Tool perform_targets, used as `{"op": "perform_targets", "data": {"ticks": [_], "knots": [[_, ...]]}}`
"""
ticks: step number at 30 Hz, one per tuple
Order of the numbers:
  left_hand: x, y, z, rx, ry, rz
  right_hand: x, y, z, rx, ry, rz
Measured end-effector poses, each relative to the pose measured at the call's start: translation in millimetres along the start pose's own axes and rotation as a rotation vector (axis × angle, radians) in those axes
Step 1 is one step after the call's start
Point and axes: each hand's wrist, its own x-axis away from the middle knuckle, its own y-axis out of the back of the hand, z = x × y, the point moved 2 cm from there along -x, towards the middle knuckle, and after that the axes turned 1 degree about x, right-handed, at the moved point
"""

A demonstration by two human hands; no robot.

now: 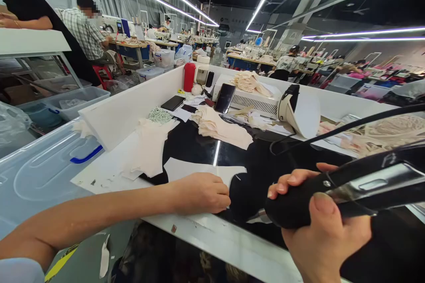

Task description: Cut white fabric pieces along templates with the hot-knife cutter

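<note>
My left hand point(207, 193) rests at the near edge of the black glossy work surface point(186, 141), fingers curled together on a flat white cut piece point(195, 169). Its fingertips are partly hidden, and the hand covers part of the piece. On the right, my right hand point(328, 234) is wrapped around a bulky black hand-held tool point(299, 203) with a shiny metal plate on its side. The tool's exact kind is unclear. Beyond my left hand lie a stack of cream fabric pieces point(222, 126) and another cream pile point(151, 146) at the left.
White panels point(133, 101) wall the table's far and left sides. Near the back stand a red bottle point(189, 77), a phone point(225, 98), a vented white box point(255, 104) and a white cone-shaped shade point(307, 112). A black cable point(358, 126) crosses at right. People work at sewing machines beyond.
</note>
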Motion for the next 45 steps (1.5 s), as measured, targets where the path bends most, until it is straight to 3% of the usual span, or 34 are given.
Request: {"op": "perform_targets", "data": {"ticks": [8, 13, 26, 35, 45], "knots": [[3, 0.6, 2, 0.198, 0.14, -0.016, 8, -23, -14, -0.077, 0.044, 0.01], [4, -2.1, 3, 0.239, 0.156, -0.019, 8, -30, -20, -0.086, 0.033, 0.005], [4, -2.7, 6, 0.221, 0.142, -0.037, 8, -29, -24, -0.069, 0.053, 0.009], [-1, -10.0, 8, 0.193, 0.222, -0.019, 9, -29, -24, -0.062, 0.051, 0.013], [0, -6.7, 6, 0.165, 0.123, -0.046, 8, -29, -26, -0.063, 0.067, 0.017]]}}
